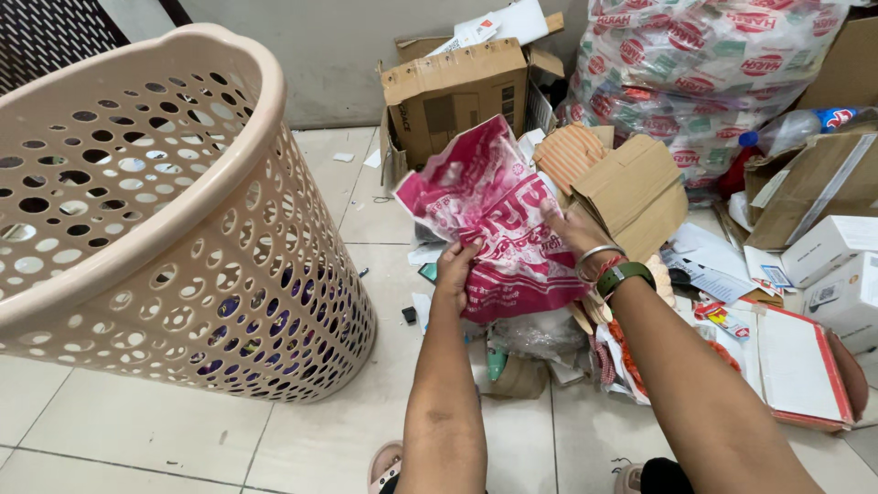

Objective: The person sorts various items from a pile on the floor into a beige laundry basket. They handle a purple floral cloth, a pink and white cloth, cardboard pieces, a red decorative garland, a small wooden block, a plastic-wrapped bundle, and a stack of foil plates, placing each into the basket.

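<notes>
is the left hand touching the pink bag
Touching: the head view shows the left hand with fingers gripping the lower edge of the pink bag.

Both your forearms are bare, with no sleeves in view. On your right wrist you wear a plain silver bangle (pixel 596 255), a thin red thread (pixel 611 266) just behind it, and a dark green band (pixel 625 276) like a watch strap. Your left hand (pixel 455 271) carries no rings or bands. Pinkish sandals (pixel 385 465) cover your toes.

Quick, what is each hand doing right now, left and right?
Left hand: closed on the lower edge of the pink bag.
Right hand: gripping the same bag's right side.
</notes>
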